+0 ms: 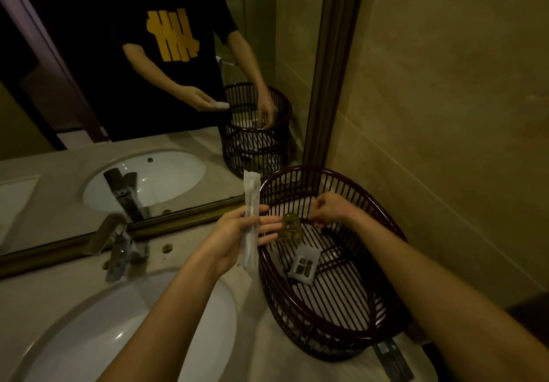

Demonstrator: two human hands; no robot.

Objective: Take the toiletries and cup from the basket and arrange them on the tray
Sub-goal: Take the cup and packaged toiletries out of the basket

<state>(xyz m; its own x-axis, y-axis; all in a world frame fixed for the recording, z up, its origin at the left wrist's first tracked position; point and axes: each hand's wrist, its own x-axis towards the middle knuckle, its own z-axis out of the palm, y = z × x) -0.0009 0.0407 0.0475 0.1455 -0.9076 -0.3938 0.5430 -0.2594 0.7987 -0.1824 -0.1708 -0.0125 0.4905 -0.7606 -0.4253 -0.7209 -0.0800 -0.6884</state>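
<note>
In the head view, the left hand [237,233] is wrapped around a long white wrapped packet [250,224], held upright just left of the dark slatted basket [371,316] on the worktop [74,286]. The right hand [329,211] reaches into the basket, apparently pinching a small greenish item [290,227]. A flat sachet [304,266] lies on the basket floor.

Right of the left hand [234,239], the basket [383,233] is dark slatted wood or rattan with a glossy lacquered rim. That hand's long packet [250,227] looks like thin, translucent, matt white plastic. Below it, the basin [89,340] is glossy white ceramic. The faucet [118,248] beyond is shiny metal; the countertop [59,277] pale polished stone.
</note>
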